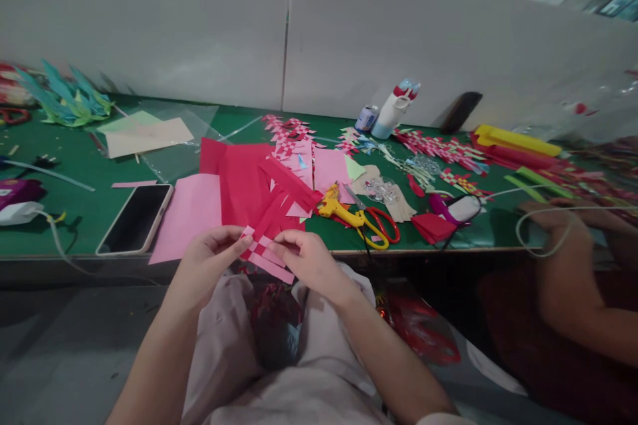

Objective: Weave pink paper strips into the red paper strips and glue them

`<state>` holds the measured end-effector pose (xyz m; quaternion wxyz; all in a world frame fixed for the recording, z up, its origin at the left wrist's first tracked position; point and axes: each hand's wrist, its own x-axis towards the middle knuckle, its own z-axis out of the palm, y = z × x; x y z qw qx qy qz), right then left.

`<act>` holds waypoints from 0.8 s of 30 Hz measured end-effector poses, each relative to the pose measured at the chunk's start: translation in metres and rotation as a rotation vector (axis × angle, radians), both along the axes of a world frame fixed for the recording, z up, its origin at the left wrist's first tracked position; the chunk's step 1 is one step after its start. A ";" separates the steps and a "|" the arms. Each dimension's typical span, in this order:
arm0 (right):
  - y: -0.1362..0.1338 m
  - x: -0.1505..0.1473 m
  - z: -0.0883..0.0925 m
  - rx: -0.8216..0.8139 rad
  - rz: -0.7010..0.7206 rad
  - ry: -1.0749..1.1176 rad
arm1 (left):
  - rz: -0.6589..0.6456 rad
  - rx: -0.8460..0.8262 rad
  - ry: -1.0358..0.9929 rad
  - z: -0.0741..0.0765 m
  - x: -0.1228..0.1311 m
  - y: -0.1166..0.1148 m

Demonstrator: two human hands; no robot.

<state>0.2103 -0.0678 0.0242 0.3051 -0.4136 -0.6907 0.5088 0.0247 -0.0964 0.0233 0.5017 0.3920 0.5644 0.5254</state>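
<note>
Between my two hands, at the table's front edge, is a woven piece of red and pink paper strips (pixel 260 247). My left hand (pixel 219 247) pinches its left side between thumb and fingers. On the right side, my right hand (pixel 304 257) grips the weave in the same way. Long red strips reach away from the weave over the table, and a pink strip (pixel 272 268) crosses its near end. Just beyond lie red paper sheets (pixel 244 179), with a pink sheet (pixel 189 212) to their left. The undersides of the fingers are hidden.
A phone (pixel 135 219) lies left of the pink sheet. To the right are a yellow glue gun (pixel 341 207), scissors (pixel 381 229) and a purple-and-white device with a cable (pixel 456 208). A bottle (pixel 393 113) and can (pixel 367 118) stand behind. Another person's arm (pixel 573 265) rests at far right.
</note>
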 end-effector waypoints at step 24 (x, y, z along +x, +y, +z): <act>0.004 0.017 0.015 0.117 -0.042 0.047 | 0.172 0.047 -0.143 0.000 0.008 -0.001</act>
